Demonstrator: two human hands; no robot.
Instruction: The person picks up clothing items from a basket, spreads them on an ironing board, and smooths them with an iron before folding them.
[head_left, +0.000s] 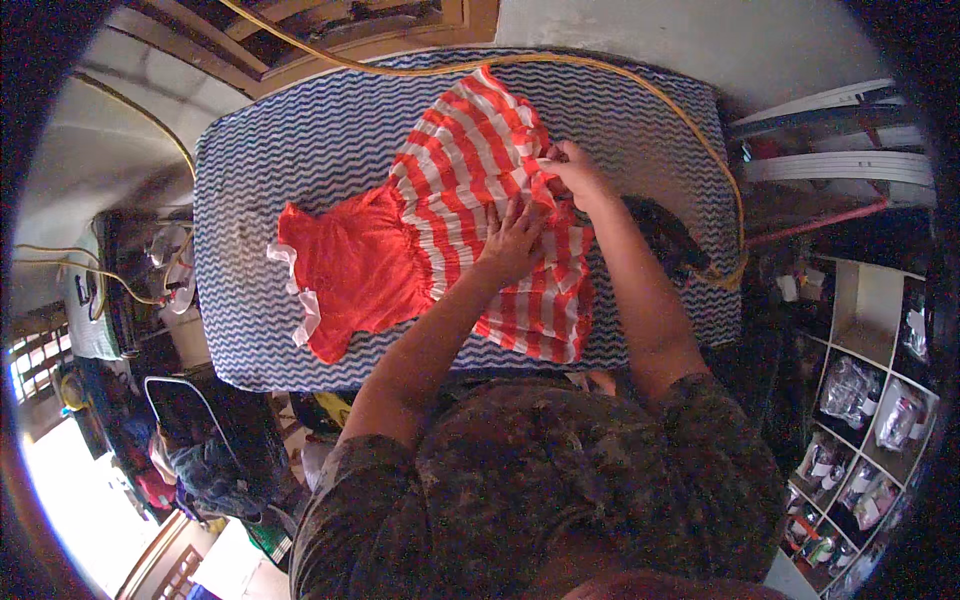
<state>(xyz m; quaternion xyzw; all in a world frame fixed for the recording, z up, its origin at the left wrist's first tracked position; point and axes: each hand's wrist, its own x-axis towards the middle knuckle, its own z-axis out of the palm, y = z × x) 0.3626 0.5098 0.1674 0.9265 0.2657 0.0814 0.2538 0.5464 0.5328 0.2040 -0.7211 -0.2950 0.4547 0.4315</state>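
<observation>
A child's dress with a red bodice (360, 262), white ruffled trim at its left end and a red-and-white striped skirt (457, 165) lies spread on a padded table with a blue-and-white zigzag cover (240, 180). My left hand (514, 240) rests palm down on the skirt, fingers spread. Just beyond it, my right hand (574, 176) pinches a bunched part of the striped fabric near the hem between thumb and fingers. A dark object, perhaps a clothes iron (664, 232), is partly hidden behind my right forearm.
A yellow cord (645, 82) runs along the table's far edge and bends down its right side. At the right is a white cubby shelf (866, 300) with plastic-wrapped items. A metal-framed chair (180, 382) with clothes stands at the lower left.
</observation>
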